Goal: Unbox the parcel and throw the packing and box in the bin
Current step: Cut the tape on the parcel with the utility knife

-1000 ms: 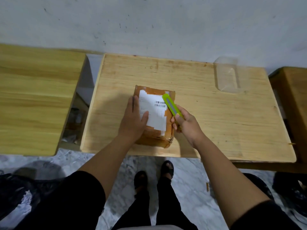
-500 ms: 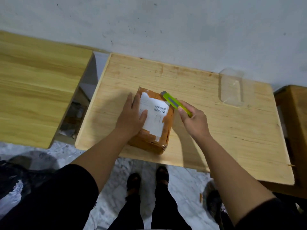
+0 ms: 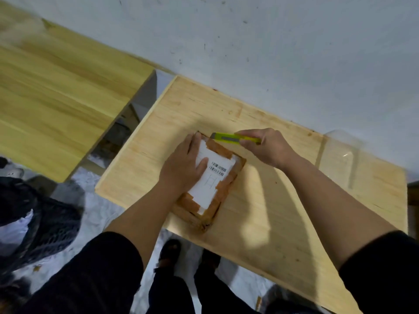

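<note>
The left hand (image 3: 181, 168) lay flat, fingers together, hiding part of the one parcel (image 3: 213, 177) on the surface (image 3: 272, 200). The right hand (image 3: 267, 148) gripped one green knife (image 3: 233, 138) at the parcel's far edge; its blade was indistinct.

1. The parcel (image 3: 212, 177) lies on the bench (image 3: 283, 211), near its front edge.
2. The left hand (image 3: 183, 168) rests flat on the parcel's left part.
3. The right hand (image 3: 269, 147) holds a cutter (image 3: 229, 138) at the parcel's far edge.
4. A clear container (image 3: 340, 155) stands on the bench, far right.
5. A second bench (image 3: 56, 94) stands left, apart.
6. A bag (image 3: 38, 223) sits on the floor, left.
</note>
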The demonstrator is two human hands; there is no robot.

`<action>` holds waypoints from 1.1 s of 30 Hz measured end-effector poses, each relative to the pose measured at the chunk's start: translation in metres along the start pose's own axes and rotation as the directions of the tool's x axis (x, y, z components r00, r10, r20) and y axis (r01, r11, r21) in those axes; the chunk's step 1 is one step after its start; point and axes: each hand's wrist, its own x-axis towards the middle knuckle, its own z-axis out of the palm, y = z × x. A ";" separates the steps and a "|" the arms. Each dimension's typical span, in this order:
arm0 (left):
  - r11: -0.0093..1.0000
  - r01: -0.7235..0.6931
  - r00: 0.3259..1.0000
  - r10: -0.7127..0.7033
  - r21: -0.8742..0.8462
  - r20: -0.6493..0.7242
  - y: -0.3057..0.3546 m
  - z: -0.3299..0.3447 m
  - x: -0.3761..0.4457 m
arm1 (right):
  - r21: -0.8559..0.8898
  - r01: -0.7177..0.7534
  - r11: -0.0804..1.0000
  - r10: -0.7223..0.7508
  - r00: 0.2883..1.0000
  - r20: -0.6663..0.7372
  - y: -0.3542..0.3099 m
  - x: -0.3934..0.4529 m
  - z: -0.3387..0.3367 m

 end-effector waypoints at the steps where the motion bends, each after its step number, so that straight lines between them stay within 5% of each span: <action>1: 1.000 0.003 1.000 -0.003 -0.002 -0.006 0.000 0.000 0.000 | -0.025 0.014 1.000 -0.014 1.000 0.008 0.000 0.003 0.000; 18: 0.998 0.054 0.998 -0.053 -0.023 0.031 0.001 0.000 0.004 | -0.064 0.088 0.994 -0.075 0.981 0.179 0.014 0.018 -0.013; 33: 0.997 0.074 0.997 -0.074 -0.008 0.030 0.003 -0.002 0.003 | -0.101 0.039 0.994 -0.025 0.991 0.133 0.032 -0.006 -0.015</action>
